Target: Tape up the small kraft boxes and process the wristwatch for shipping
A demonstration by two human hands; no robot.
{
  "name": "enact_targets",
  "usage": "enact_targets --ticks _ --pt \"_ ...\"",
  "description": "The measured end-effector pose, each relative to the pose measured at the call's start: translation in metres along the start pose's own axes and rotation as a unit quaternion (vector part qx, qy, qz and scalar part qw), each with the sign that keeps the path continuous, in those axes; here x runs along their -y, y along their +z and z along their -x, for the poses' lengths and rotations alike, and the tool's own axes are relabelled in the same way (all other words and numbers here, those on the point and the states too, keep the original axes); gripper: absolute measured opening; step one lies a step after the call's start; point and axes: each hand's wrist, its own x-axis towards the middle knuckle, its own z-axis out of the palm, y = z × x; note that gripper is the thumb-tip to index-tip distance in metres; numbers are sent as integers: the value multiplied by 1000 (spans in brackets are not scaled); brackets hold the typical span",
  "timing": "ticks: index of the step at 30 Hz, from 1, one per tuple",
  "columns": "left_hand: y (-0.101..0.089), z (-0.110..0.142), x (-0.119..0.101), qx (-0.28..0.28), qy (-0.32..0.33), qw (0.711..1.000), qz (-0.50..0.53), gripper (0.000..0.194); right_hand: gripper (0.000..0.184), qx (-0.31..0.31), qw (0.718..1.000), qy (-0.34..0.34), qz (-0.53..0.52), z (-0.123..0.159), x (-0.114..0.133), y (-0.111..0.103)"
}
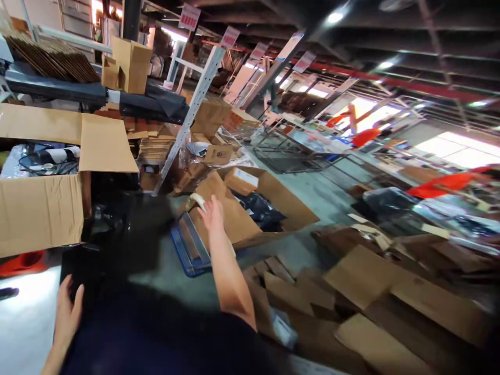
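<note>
My left hand (67, 314) is at the lower left, fingers closed on the edge of a large black bag or package (128, 291) that fills the bottom of the view. My right hand (213, 211) is stretched forward to the near flap of an open cardboard box (238, 219) on the floor. Its fingers are at a pale, curved object (198, 200), perhaps a tape roll; motion blur hides whether they grip it. Inside the box lie a smaller carton (241, 179) and black bagged items (260, 208).
A blue cart (187, 252) stands under the box. Flattened cardboard (363, 281) covers the floor at right. An open carton (42, 208) sits on the left under shelving with more boxes (130, 62). A white rack post (187, 117) leans behind. People in orange (445, 183) are far right.
</note>
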Motion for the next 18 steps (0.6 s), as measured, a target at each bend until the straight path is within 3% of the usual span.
enact_targets --ticks 2,6,8,11,14,18 --pt "-20 -21 -21 -57 38 998 -10 60 41 49 998 24 -29 3 7 39" --pt "-85 -74 -78 -193 181 961 -82 69 33 233 971 27 -45 34 27 129" --pt "-118 -107 -102 -243 227 933 -142 73 39 323 945 -23 -36 37 52 166" --pt "-153 -163 -123 -250 211 919 -219 64 45 455 879 -143 24 19 106 225" --pt "-161 -216 -132 -196 163 930 -265 54 46 552 790 -252 88 12 164 292" --pt "-136 -262 -134 -102 138 941 -292 59 41 608 689 -350 184 24 216 399"
